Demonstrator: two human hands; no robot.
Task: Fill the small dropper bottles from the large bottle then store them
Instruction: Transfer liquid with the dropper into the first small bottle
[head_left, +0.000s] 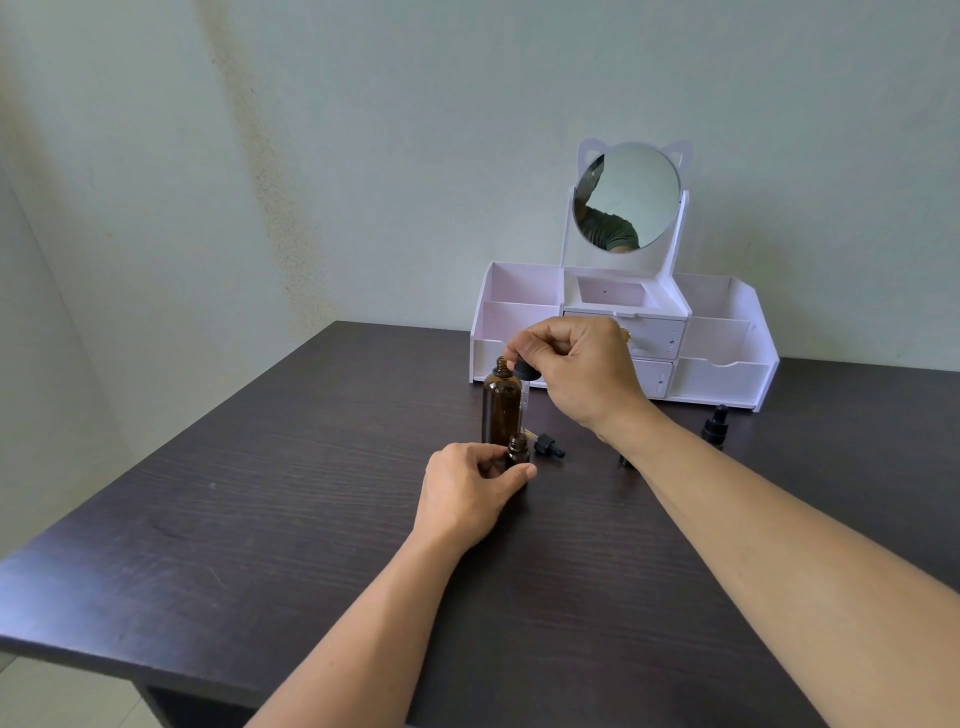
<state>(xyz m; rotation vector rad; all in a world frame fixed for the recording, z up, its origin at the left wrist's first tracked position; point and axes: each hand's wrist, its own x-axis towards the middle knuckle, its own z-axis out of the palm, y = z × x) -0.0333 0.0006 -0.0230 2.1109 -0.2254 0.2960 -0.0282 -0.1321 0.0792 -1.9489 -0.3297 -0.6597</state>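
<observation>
Step in hand, as I judge it: carrying liquid by pipette from the large amber bottle (501, 402) to the small dropper bottle (518, 450). To do it well I should keep the glass pipette vertical, avoid squeezing the bulb in transit, centre the tip over the small neck before lowering, then press slowly so nothing spills down the side.

My right hand (576, 371) pinches the large dropper (524, 379) by its black cap and bulb; the glass tube hangs just beside the large bottle's open neck, on its right, outside the bottle. Whether the tube holds liquid I cannot tell.

My left hand (470, 493) grips the small dropper bottle, fingers and thumb curled round its body, steadying it upright on the table (260, 493). Its neck is open and stands directly in front of the large bottle, below the pipette tip.

The small dropper cap (548, 447) lies on its side just right of the small bottle. A second capped small bottle (715, 427) stands near the white organiser (727, 371), well apart from both hands.
</observation>
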